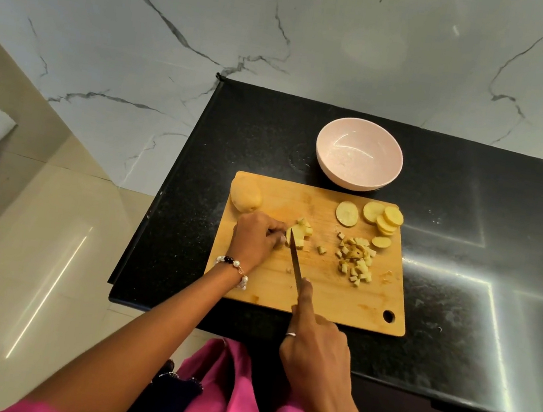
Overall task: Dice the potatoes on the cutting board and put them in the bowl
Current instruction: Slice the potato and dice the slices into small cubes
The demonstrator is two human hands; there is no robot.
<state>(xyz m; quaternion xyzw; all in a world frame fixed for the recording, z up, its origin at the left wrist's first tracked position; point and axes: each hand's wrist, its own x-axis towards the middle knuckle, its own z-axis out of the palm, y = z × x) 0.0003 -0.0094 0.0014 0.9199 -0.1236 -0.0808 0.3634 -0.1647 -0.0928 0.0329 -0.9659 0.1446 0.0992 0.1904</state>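
Two hands worked over a wooden cutting board [317, 291] that lay on a black speckled counter [462, 265], seen from the head camera looking down. The left hand [255, 238], a beaded bracelet [232, 266] at its wrist, had its fingers curled down onto a partly cut potato piece [301, 234] near the middle of the board, holding it in place. The right hand [317, 346] gripped the handle of a knife [294, 260], forefinger stretched along the spine, a ring on one finger; the blade's tip sat against the piece right beside the left fingertips. A single stray cube [322, 250] lay just to the right of the blade. Further right sat a heap of diced potato [356, 258], some cubes showing brown skin. At the board's far right corner a few round slices [384, 219] overlapped one another, with one slice [347, 213] apart to their left and a smaller one [381, 242] just below them. A whole potato [246, 196] rested at the far left corner. Beyond the board, just past its far edge, stood a pale pink bowl [359, 155] with no potato in it. White veined marble wall [286, 28] rose behind the counter, and a pink garment [237, 402] showed at the bottom.
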